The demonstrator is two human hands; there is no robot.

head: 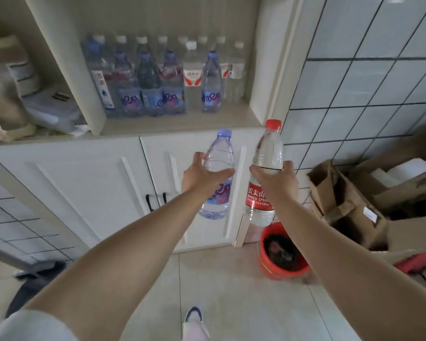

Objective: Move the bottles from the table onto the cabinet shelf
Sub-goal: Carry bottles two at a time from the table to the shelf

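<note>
Bottles: two are carried in the air in front of the cabinet point(123, 173), below shelf level, neither yet set down.

Cabinet shelf point(177, 123): already loaded with a row of stored bottles point(158, 77) at the back, roughly two deep, mixed purple-label and red-and-white-label types. A bare strip is left along the front edge and at the right corner. Judged mostly done; at least these two remain to be placed. The table is not in view, so what is left there cannot be told.

Red-capped bottle point(266, 175): held by the right hand point(277, 179), fingers wrapped round the body just above the red label. Clear, full of water, near upright with a slight lean to the right.

Purple-capped bottle point(218, 156): held by the left hand point(202, 175), thumb and fingers curled round the mid-body above the purple and pink label. Clear ribbed plastic with a lilac tint, tilted with the cap to the right. It is the same type as several stored on the shelf.

The two bottles are just beside each other, not touching.

Next move, as judged: both are to be lifted and set in the free front strip without knocking the back row.
</note>
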